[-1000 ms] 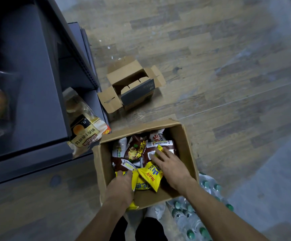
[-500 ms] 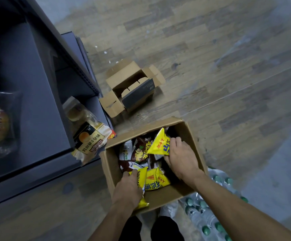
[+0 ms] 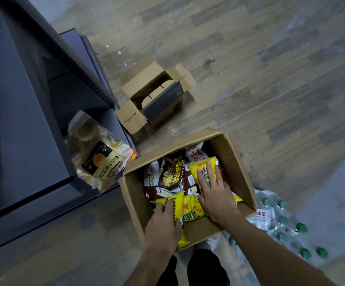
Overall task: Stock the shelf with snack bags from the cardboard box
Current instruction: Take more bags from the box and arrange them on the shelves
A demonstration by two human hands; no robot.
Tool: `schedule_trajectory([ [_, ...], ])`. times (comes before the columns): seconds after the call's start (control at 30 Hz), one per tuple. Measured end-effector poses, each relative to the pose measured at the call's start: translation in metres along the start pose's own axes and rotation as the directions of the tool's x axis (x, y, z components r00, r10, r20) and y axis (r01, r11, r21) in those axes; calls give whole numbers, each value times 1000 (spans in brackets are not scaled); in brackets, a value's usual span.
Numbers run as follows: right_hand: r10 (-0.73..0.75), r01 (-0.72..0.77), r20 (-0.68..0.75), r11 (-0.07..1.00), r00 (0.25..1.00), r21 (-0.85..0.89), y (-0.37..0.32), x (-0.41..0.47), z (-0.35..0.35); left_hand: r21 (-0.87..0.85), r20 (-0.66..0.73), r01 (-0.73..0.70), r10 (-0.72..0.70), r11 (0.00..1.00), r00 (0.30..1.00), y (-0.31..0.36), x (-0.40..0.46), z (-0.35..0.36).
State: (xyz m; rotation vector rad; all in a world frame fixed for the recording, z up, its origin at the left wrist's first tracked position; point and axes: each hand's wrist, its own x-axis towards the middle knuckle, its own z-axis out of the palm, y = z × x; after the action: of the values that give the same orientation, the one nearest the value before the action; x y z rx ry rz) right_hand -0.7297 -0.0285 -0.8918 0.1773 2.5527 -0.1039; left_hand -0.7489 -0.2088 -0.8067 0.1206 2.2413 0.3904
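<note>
An open cardboard box (image 3: pixel 238 162) stands on the floor beside the dark shelf (image 3: pixel 23 124). Inside lie several brown snack bags (image 3: pixel 170 175) and yellow snack bags (image 3: pixel 192 211). My left hand (image 3: pixel 163 226) grips a yellow bag (image 3: pixel 172 203) at the box's near left corner. My right hand (image 3: pixel 217 195) lies flat on another yellow bag (image 3: pixel 203 169) at the right side of the box, fingers spread over it. A clear bag of bread (image 3: pixel 99 153) sits on the low shelf edge, next to the box.
A smaller open cardboard box (image 3: pixel 153 96) lies on the wooden floor behind the big one. A shrink-wrapped pack of green-capped water bottles (image 3: pixel 281 226) sits at the right, against the box. My legs (image 3: pixel 192 269) are below the box.
My right hand, which held a yellow bag up near the box's far side, has lowered it and now presses flat on it. The left hand keeps its grip on its yellow bag.
</note>
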Motion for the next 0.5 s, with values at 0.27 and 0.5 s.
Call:
schedule_trajectory([
  [0.27,18,-18,136,1000,991,-2,3,1,-57,62,-61,-86,89,994,994,28,-2,-33],
  [0.5,6,-14,63,990,998,141,13,-48,-146,143,-135,-94,113,985,984,66,-41,-95],
])
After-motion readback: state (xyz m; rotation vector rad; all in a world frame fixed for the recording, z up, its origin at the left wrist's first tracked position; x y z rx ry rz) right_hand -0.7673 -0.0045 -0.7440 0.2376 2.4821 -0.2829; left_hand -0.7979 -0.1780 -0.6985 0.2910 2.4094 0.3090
